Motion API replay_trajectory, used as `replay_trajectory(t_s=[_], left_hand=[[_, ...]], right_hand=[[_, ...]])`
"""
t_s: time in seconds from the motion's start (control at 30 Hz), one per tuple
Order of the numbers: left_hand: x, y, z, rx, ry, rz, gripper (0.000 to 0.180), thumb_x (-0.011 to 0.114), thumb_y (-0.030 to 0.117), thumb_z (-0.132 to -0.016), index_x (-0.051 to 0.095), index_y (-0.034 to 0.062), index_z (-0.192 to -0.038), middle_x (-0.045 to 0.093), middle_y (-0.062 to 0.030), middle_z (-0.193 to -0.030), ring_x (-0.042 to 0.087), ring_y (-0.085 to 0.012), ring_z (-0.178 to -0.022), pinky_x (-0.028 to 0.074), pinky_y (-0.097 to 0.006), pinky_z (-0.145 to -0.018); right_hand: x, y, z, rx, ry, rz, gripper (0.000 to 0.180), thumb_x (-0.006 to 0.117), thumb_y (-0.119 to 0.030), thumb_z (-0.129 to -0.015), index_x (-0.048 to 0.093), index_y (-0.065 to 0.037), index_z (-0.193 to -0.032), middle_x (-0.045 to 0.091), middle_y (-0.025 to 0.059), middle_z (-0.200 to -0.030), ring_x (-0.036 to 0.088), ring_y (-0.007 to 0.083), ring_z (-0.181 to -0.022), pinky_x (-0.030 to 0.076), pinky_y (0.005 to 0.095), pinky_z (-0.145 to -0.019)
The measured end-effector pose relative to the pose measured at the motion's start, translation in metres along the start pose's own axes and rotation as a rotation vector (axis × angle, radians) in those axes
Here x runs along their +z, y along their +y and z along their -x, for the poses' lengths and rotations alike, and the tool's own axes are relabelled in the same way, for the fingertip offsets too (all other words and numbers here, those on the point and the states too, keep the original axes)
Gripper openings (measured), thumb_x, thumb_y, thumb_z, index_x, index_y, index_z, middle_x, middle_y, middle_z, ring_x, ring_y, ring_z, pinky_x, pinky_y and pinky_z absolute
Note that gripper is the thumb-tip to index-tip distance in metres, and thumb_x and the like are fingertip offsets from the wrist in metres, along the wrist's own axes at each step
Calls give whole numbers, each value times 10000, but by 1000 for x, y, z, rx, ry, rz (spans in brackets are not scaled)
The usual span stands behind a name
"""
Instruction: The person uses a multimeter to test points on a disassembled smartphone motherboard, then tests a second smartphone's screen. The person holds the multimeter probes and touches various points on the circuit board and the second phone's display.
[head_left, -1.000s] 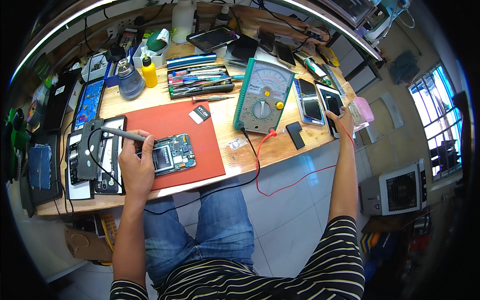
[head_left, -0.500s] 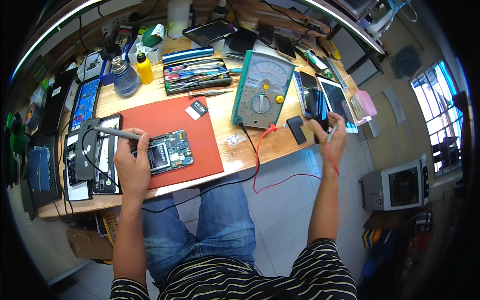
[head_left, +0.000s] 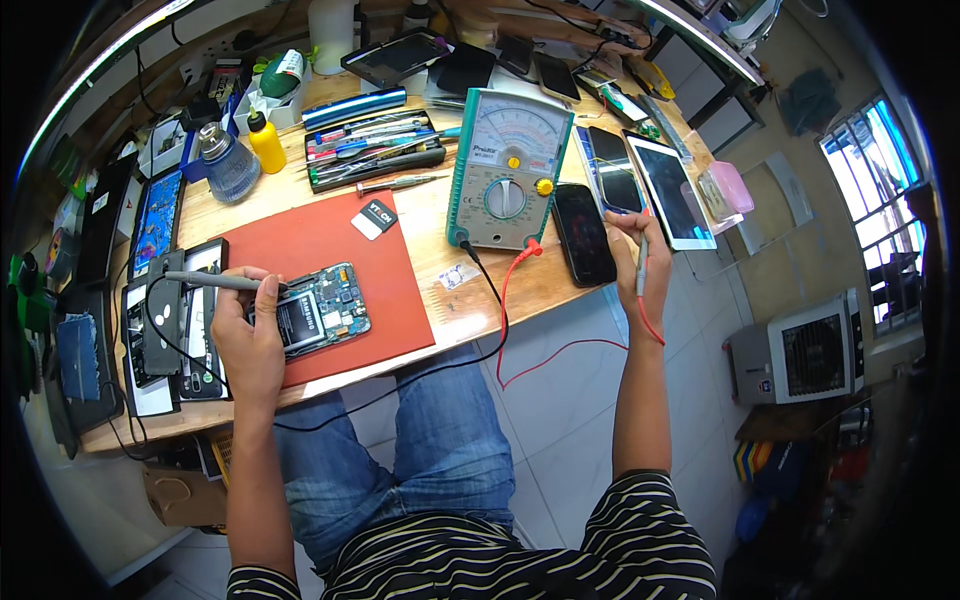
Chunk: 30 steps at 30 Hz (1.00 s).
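Observation:
My left hand (head_left: 250,335) is closed round a grey test probe (head_left: 212,280) with a black lead, over an opened phone (head_left: 325,310) whose circuit board and battery show. The probe's tip is hidden by the fingers. The opened phone lies on a red-brown mat (head_left: 400,320). My right hand (head_left: 648,265) grips a second grey test probe (head_left: 641,272) with a red lead, beside a black phone (head_left: 583,235) at the table's front edge. Its fingertips are by the lower end of another dark phone (head_left: 617,170). Both leads run to the green-framed analog multimeter (head_left: 512,170), propped up between my hands.
A white tablet (head_left: 672,195) and a pink box (head_left: 728,188) stand at the right. Behind the mat are a tool tray (head_left: 375,150), a yellow bottle (head_left: 266,145) and a glass jar (head_left: 228,165). Phone parts (head_left: 165,325) lie left. The black lead crosses my lap.
The dark phone that was lifted in my right hand is out of it; a black phone now lies flat at the front edge. My right hand keeps the red-lead probe. The whole view has shifted slightly.

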<state>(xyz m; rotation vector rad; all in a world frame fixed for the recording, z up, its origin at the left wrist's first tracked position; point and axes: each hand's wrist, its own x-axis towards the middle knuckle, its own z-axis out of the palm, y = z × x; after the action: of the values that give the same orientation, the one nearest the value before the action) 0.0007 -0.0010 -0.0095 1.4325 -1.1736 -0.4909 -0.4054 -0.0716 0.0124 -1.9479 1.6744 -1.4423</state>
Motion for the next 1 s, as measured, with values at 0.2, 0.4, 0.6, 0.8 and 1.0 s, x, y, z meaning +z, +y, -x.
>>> replay_trajectory(t_s=[0.2,0.4,0.6,0.8,1.0], left_hand=[[0,-3,-1,-12,-33,59,91,576,88,-989,550,1,-978,620,-59,-884,638,-122,-888,494,-250,-808],[-2,-4,0,-27,-44,30,109,571,104,-996,539,0,-1004,611,-55,-894,648,-136,-918,498,-254,-815],[-2,-3,0,-48,-35,32,131,561,126,-1005,532,-2,-1003,588,-51,-908,636,-151,-946,498,-277,-882],[-5,-10,-4,11,-71,41,140,557,124,-1006,523,-11,-990,553,-58,-945,619,-160,-950,502,-320,-928],[-8,-14,-4,1,-52,44,140,564,127,-1003,517,-4,-1013,555,-60,-971,632,-178,-966,485,-328,-935]], right_hand=[[-6,14,-12,-16,-76,-134,142,556,-41,-907,578,16,-1035,725,157,-975,695,210,-957,503,284,-851],[0,24,-17,-43,-153,-286,157,519,-12,-884,574,43,-1020,694,174,-1004,686,224,-973,515,303,-874],[5,36,-22,-85,-228,-238,152,533,21,-857,571,48,-1002,660,148,-963,686,229,-975,525,304,-852],[-14,33,-16,-89,-171,-348,158,490,-2,-857,565,43,-989,688,171,-951,678,240,-972,467,361,-973],[-23,33,0,-198,-211,-168,159,489,-6,-802,583,26,-927,705,150,-879,586,255,-1097,447,393,-999]])
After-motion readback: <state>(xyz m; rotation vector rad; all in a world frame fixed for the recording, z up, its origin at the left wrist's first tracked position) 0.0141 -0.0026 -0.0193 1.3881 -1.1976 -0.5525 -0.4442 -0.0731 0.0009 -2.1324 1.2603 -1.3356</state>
